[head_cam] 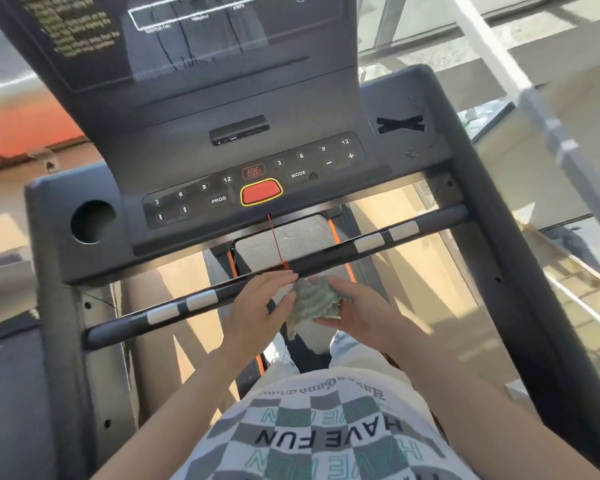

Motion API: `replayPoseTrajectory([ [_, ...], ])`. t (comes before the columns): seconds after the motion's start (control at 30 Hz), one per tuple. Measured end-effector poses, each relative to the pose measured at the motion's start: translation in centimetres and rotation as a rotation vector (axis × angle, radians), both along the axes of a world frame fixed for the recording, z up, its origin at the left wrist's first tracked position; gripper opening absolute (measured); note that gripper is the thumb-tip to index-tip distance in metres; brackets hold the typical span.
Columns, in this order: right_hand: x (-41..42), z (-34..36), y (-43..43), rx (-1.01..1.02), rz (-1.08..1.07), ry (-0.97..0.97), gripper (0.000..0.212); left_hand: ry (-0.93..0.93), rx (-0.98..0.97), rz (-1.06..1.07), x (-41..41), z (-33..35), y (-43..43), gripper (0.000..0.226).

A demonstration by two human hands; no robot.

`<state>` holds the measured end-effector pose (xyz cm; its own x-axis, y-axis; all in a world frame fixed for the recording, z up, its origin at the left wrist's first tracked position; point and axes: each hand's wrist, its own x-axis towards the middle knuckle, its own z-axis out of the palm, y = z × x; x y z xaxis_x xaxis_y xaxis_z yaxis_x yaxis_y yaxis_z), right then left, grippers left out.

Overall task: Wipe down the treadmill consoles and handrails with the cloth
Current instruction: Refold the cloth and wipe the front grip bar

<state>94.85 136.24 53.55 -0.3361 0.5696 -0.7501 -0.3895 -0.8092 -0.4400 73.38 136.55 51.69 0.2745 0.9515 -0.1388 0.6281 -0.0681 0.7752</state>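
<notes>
cloth (312,299) green, crumpled, bunched | left grip (257,306) pinching its edge | right grip (355,311) curled round it | near handrail (229,289)

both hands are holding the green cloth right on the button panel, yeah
Not quite. In the head view the left hand and right hand do hold the green cloth, but it is down beside the crossbar handrail, nearer the person than the button panel, not on it.
</notes>
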Motion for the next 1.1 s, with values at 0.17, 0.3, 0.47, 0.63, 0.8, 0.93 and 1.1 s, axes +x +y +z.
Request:
replayPoseTrajectory([
  [0.17,-3.0,0.8,0.3,0.176,0.229,-0.114,0.027,-0.179,-0.312,0.093,-1.4,0.5,-1.1,0.042],
  [0.3,-6.0,0.4,0.8,0.512,0.332,-0.493,0.020,-0.335,-0.375,0.342,-3.2,0.4,-2.6,0.034],
  [0.47,-7.0,-1.1,1.9,1.109,0.517,-1.026,0.027,-0.562,-0.657,0.806,-5.0,-0.5,-5.5,0.024],
  [0.63,-6.7,-2.7,3.0,1.345,0.739,-1.164,0.036,-0.874,-0.914,1.243,-5.9,-2.6,-6.7,0.018],
  [0.8,-6.5,-2.8,3.2,1.318,0.889,-1.186,0.043,-1.205,-0.944,1.468,-3.8,-3.2,-4.7,0.026],
  [0.93,-5.9,-2.5,4.1,1.333,0.958,-1.147,0.044,-1.453,-0.906,1.392,-1.7,-2.0,-2.4,0.029],
  [1.1,-5.6,-2.4,4.4,1.365,0.980,-1.121,0.043,-1.587,-0.940,1.178,-0.8,-2.2,-2.8,0.034],
])
